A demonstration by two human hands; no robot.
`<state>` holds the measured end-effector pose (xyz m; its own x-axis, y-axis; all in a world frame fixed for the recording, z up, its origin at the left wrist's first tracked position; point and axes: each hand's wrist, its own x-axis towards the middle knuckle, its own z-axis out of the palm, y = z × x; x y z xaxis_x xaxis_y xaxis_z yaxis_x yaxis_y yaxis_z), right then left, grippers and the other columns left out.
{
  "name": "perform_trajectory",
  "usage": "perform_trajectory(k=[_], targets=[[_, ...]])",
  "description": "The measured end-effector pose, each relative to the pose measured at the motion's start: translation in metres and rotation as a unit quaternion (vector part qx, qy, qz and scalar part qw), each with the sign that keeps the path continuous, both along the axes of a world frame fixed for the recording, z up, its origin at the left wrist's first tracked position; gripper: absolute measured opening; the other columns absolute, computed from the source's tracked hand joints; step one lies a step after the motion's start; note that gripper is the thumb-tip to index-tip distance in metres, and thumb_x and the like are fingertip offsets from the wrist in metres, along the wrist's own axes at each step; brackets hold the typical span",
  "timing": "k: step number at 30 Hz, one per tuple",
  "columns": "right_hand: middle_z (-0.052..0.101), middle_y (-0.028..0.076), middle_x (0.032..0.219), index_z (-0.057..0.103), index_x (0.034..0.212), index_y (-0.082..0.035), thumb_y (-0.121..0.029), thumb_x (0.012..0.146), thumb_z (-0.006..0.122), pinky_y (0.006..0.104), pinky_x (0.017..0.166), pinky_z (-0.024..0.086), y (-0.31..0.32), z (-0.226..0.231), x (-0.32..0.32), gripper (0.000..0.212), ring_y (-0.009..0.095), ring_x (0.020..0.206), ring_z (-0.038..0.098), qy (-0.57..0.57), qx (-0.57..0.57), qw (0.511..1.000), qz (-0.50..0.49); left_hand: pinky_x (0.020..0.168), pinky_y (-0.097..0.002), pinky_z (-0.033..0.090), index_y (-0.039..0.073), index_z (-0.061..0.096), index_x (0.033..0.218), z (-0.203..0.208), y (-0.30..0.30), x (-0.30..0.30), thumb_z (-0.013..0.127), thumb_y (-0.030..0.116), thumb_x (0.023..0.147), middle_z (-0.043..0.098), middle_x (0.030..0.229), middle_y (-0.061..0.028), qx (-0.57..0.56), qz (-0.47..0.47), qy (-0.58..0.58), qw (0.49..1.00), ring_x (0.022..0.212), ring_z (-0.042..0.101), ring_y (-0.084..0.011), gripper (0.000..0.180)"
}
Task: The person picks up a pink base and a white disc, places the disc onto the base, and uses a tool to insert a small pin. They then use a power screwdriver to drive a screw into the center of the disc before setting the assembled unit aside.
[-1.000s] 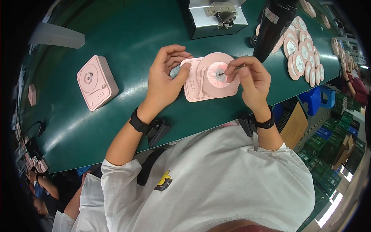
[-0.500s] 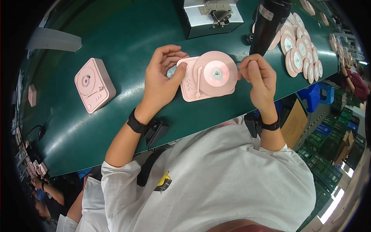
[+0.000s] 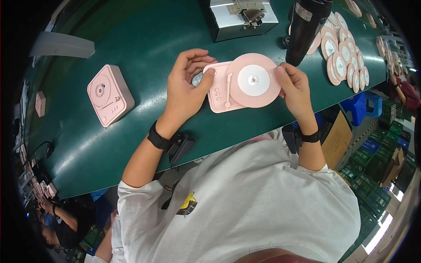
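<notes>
OK, R fingers (image 3: 284,79) tight on disc (image 3: 253,80), L fingers (image 3: 193,53) half-open @ base (image 3: 218,104).

Factory workshop, green workbench (image 3: 175,26), probably crates (image 3: 372,199)

Head-worn fisheye — looks steeply down on green table (image 3: 237,126), from near — outer rim seemingly blurred.

A white-centred pink disc (image 3: 237,63) overhangs the right side of a flat pink turntable-shaped box (image 3: 218,104).
</notes>
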<state>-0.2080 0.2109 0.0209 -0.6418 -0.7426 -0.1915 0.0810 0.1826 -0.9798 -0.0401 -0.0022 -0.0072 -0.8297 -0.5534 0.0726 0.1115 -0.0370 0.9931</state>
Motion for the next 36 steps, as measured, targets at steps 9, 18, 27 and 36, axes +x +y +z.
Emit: perform_trajectory(k=[9, 18, 27, 36], targets=[[0.055, -0.007, 0.079, 0.062, 0.095, -0.002, -0.027, 0.109, 0.056, 0.0195, 0.058, 0.034, 0.071, -0.038, -0.034, 0.029, 0.001, 0.064, 0.043, -0.029, -0.081, 0.993, -0.079, 0.101, -0.0325, 0.052, -0.004, 0.052, 0.128, 0.000, 0.000, -0.001, 0.065, -0.005, 0.092, 0.066, 0.117, -0.0158, -0.001, 0.000, -0.002, 1.000, 0.111, 0.067, -0.0201, 0.039], [0.054, -0.007, 0.076, 0.063, 0.091, 0.000, -0.020, 0.106, 0.062, 0.0193, 0.062, 0.035, 0.100, -0.051, -0.073, 0.025, 0.001, 0.067, 0.043, 0.213, 0.024, 0.960, -0.181, 0.101, -0.0324, 0.052, -0.004, 0.053, 0.127, -0.004, 0.001, -0.001, 0.066, -0.004, 0.092, 0.067, 0.117, -0.0159, -0.022, 0.010, -0.008, 1.000, 0.112, 0.068, -0.0201, 0.037], [0.061, -0.006, 0.080, 0.067, 0.090, 0.000, -0.017, 0.103, 0.067, 0.0188, 0.061, 0.036, 0.095, -0.055, -0.073, 0.022, 0.001, 0.069, 0.047, 0.183, 0.029, 0.947, -0.262, 0.102, -0.0329, 0.052, -0.004, 0.054, 0.126, -0.006, 0.001, 0.001, 0.067, -0.003, 0.093, 0.068, 0.118, -0.0163, -0.023, 0.006, -0.008, 1.000, 0.113, 0.068, -0.0207, 0.035], [0.060, -0.006, 0.078, 0.068, 0.094, 0.001, -0.017, 0.102, 0.068, 0.0183, 0.057, 0.033, 0.085, -0.053, -0.068, 0.019, 0.000, 0.064, 0.046, 0.263, 0.025, 0.931, -0.252, 0.102, -0.0331, 0.052, -0.004, 0.055, 0.124, -0.006, 0.001, 0.002, 0.068, -0.003, 0.093, 0.068, 0.116, -0.0151, 0.018, 0.009, -0.018, 1.000, 0.110, 0.068, -0.0202, 0.034]])
